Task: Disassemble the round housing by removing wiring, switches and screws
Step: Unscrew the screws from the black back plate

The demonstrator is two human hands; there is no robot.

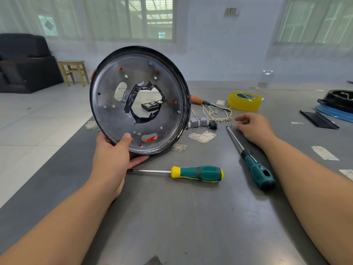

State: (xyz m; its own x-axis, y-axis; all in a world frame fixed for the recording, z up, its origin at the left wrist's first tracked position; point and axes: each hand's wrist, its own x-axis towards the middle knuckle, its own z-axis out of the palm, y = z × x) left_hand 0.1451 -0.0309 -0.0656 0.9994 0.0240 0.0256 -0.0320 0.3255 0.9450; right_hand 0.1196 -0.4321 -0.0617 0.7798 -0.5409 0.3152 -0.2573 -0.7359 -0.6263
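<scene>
Left hand [116,150] grips the round housing [139,100] by its lower rim, tilted upright on the table [191,217]; thin stiff metal, probably light, best held at the rim; farther off, right hand [252,127] rests loosely curled, empty

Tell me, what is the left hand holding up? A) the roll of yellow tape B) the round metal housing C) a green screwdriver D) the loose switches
B: the left hand grips the lower rim of the round housing, tilted up off the table.

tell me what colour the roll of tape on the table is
Yellow, translucent; the roll of tape shows in the head view.
</scene>
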